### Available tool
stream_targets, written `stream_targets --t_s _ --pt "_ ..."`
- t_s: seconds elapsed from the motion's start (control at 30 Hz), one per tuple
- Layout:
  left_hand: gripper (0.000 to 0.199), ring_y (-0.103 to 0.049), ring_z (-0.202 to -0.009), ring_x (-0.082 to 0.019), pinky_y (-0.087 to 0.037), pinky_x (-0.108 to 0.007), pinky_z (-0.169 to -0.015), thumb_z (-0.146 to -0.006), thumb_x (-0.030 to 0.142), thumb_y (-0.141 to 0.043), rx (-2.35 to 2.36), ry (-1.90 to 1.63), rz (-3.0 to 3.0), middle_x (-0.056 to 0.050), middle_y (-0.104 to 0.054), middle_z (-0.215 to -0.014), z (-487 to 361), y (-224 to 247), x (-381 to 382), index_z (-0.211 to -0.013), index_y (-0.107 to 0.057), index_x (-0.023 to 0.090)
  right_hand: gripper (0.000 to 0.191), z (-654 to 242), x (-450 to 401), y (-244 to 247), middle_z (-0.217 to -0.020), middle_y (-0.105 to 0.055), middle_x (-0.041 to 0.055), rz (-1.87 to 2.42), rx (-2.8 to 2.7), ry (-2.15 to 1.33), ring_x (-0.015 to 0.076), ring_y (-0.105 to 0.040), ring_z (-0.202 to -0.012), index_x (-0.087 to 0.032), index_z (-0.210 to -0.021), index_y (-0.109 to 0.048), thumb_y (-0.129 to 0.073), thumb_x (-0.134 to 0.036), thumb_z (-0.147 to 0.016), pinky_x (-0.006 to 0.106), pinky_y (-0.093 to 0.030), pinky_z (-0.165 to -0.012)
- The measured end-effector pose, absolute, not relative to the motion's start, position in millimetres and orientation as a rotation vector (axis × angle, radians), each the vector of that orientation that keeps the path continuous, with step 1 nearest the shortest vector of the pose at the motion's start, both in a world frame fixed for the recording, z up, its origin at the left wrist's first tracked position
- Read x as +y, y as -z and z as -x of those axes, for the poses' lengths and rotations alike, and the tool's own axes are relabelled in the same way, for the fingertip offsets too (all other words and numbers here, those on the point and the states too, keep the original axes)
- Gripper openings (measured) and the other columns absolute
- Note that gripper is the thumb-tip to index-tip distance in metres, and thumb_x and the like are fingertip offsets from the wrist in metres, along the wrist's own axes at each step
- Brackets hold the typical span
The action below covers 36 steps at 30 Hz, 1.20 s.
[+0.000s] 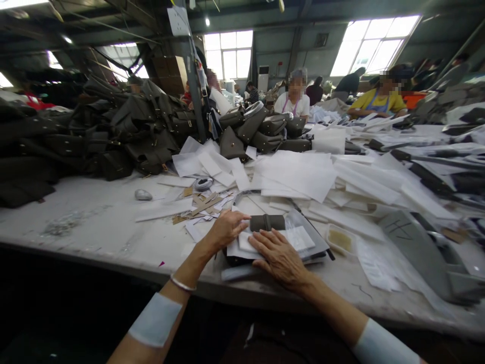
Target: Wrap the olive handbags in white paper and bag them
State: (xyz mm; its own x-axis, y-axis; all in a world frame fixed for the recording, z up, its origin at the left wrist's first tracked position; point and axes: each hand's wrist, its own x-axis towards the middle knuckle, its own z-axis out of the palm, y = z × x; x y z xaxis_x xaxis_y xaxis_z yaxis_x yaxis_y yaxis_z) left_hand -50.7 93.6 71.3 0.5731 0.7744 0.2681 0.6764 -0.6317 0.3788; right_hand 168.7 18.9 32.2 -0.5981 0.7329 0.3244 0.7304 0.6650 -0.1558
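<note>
Lying under right hand (281,257): padding (301,239)

So there's a big heap of dark bags (132,121) slumping over the far left of the worktop (102,222), with a clear-ish lump (143,194) sitting well in front of it. Across from there, a person in a yellow top (379,103) is leaning over white sheets, and tall windows (228,53) are glowing behind everybody.

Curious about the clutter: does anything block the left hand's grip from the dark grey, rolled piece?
Nothing visible: the left grip and roll are side by side. White, flat padding lies on the roll's near side.
</note>
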Motion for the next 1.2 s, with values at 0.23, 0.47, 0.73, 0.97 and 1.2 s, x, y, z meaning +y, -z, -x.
stream_targets --t_s 0.23,0.47,0.73,0.97,1.2 --pt "0.027 -0.064 -0.115 -0.018 -0.049 -0.038 -0.103 -0.096 0.026 -0.054 0.845 -0.849 -2.773 -0.007 -0.069 -0.122 74 -37 28 -0.122 -0.063 0.022 0.053 -169 20 -31 -0.142 -0.055 0.0086 1.132 -2.537 0.001 0.0274 -0.046 -0.133 -0.022 -0.141 -0.048 -0.052 -0.049 -0.096 0.052 -0.032 -0.114" --pt "0.026 -0.064 -0.115 -0.016 -0.050 -0.036 -0.103 -0.098 0.020 -0.049 0.900 -1.036 -2.682 -0.006 -0.071 -0.117 73 -12 26 -0.118 -0.064 0.022 0.086 -168 13 -34 -0.147 -0.048 0.0158 1.032 -2.634 0.051 0.0342 -0.038 -0.138 -0.014 -0.145 -0.042 -0.077 -0.050 -0.075 0.057 -0.024 -0.117" --pt "0.044 -0.058 -0.120 -0.023 -0.047 -0.042 -0.103 -0.086 0.022 -0.066 1.025 -0.672 -2.893 -0.010 -0.063 -0.129 69 -33 18 -0.128 -0.054 0.021 0.055 -164 12 -29 -0.138 -0.058 0.0128 1.085 -2.503 0.038 0.0291 -0.052 -0.127 -0.018 -0.137 -0.052 -0.067 -0.025 -0.084 0.052 -0.035 -0.111" --pt "0.024 -0.064 -0.103 -0.019 -0.051 -0.034 -0.087 -0.099 0.020 -0.045 1.159 -0.925 -2.945 -0.007 -0.070 -0.111 60 -13 24 -0.113 -0.064 0.022 0.046 -160 15 -26 -0.134 -0.062 0.0093 1.140 -2.440 0.033 0.0275 -0.055 -0.124 -0.020 -0.132 -0.057 -0.059 -0.014 -0.087 0.051 -0.035 -0.111" --pt "0.031 -0.052 -0.129 -0.025 -0.035 -0.053 -0.112 -0.099 0.014 -0.039 1.303 -0.846 -3.225 -0.011 -0.064 -0.127 51 -15 1 -0.125 -0.056 0.016 0.045 -158 13 -21 -0.132 -0.063 0.0102 1.095 -2.417 0.104 0.0253 -0.054 -0.124 -0.019 -0.132 -0.057 -0.048 -0.010 -0.088 0.050 -0.033 -0.111"
